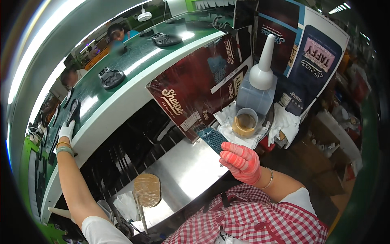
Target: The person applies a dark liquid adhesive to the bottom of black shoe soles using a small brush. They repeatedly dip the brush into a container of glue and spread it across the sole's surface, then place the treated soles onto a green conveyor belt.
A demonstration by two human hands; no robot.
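My right hand (pixel 241 161), in a red-coated glove, holds a dark blue shoe sole (pixel 212 138) by one end, its ridged face up, above the steel worktable (pixel 191 171). The sole's far tip points toward a small plastic cup of tan glue (pixel 245 124). My left hand (pixel 66 131), in a white glove, is stretched far out to the left and rests on a black sole (pixel 73 111) lying on the green conveyor belt (pixel 142 53). Bracelets circle the left wrist.
More black soles (pixel 110 77) ride the belt. A clear bottle with a white nozzle (pixel 260 83) stands behind the cup on white rags. Dark red cardboard (pixel 195 85) screens the belt's edge. A brown round pad (pixel 147 189) lies on the steel table. Other workers sit across the belt.
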